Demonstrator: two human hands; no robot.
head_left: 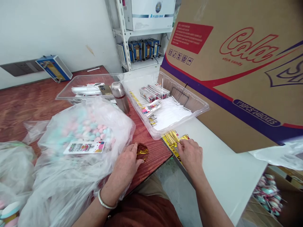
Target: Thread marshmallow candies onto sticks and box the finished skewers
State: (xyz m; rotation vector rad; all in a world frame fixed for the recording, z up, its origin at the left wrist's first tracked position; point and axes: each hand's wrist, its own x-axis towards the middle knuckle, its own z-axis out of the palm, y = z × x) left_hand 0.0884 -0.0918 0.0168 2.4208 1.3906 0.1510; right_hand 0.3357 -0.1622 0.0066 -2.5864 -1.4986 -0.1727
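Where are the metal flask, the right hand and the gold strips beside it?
Metal flask (121, 101): head view, on its body.
Right hand (191, 154): head view, on its back.
Gold strips (171, 138): head view, mid-bundle.

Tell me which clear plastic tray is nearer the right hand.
The clear tray holding white sticks, beside the cardboard box; its rim is close to the right hand, while the other tray lies farther off, beside the steel flask.

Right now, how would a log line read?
left hand: at reddish-gold strips | right hand: at yellow-gold strips | clear tray: holds white sticks
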